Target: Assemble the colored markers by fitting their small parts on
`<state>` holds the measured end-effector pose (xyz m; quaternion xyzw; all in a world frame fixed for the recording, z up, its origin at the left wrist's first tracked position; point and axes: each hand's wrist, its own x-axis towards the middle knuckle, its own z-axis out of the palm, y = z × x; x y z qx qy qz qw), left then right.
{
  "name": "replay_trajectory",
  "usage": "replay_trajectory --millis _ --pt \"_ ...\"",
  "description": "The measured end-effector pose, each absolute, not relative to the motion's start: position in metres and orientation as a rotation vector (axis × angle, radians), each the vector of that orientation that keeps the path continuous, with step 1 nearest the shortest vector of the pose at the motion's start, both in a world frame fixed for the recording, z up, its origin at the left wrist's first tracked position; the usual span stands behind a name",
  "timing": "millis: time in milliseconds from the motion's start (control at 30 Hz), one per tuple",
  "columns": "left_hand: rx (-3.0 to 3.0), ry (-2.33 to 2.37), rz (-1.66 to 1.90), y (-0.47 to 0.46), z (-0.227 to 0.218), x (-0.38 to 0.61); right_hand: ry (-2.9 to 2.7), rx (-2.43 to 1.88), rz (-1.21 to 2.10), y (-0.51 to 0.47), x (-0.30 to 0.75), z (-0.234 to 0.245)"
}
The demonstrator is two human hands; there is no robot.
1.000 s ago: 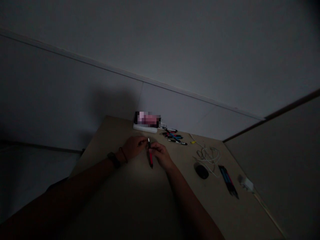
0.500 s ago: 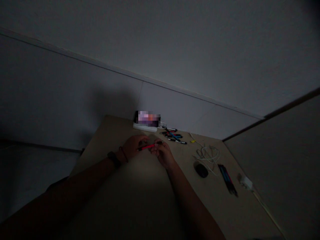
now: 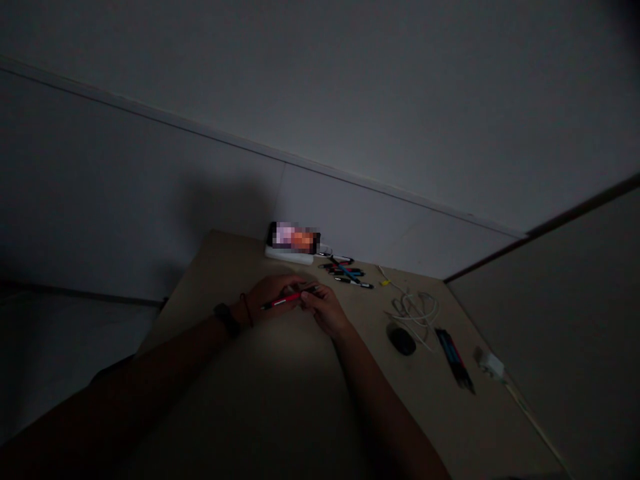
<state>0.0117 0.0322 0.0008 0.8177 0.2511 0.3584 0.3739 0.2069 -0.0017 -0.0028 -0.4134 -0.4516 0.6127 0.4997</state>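
Observation:
A red-and-black pen (image 3: 289, 299) lies nearly level across my hands, its thin tip pointing left. My left hand (image 3: 273, 297) holds its red barrel, and my right hand (image 3: 325, 311) pinches the dark end at the right. The fingers of both hands curl around the pen, and they hide its middle part. A dark watch (image 3: 227, 319) and a thin cord bracelet (image 3: 245, 310) sit on my left wrist. Several other pens (image 3: 345, 271) lie in a loose group just beyond my right hand.
A phone (image 3: 293, 238) with a blurred screen rests on a white block (image 3: 289, 254) at the table's far edge. To the right lie a dark mouse (image 3: 401, 341), a white cable (image 3: 415, 315), a bundle of pens (image 3: 454, 357) and a white plug (image 3: 490, 365).
The pen has swung from pointing down to lying nearly level, tip to the left. My hands have drawn closer together around it.

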Motion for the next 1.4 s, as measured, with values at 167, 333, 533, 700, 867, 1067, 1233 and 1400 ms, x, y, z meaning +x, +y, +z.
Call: replay_trajectory --millis 167,333,533,700,867,1067,1233,1400 --pt "2.083 0.619 0.903 0.031 0.005 0.013 -1.16 -1.046 1.461 -0.001 0.208 -0.005" --pt "2.047 0.586 0.933 0.025 0.014 0.012 -1.17 -1.02 1.465 0.0 0.208 -0.005" --pt "2.001 0.631 0.984 0.026 0.013 0.015 -1.104 -1.037 1.484 0.0 0.205 -0.002" --pt "1.992 0.595 1.019 0.03 0.007 0.017 -1.039 -1.036 1.495 0.0 0.203 0.001" --pt "1.975 0.612 1.036 0.029 0.007 0.019 -1.039 -1.032 1.455 0.0 0.202 0.002" --pt "1.955 0.664 1.02 0.026 0.012 0.019 -1.045 -0.983 1.457 0.0 0.2 0.003" --pt "1.92 0.773 0.966 0.023 0.017 0.017 -0.99 -0.985 1.473 0.0 0.199 0.004" --pt "1.808 0.826 1.027 0.025 0.013 0.018 -0.956 -1.028 1.305 0.009 0.211 0.003"
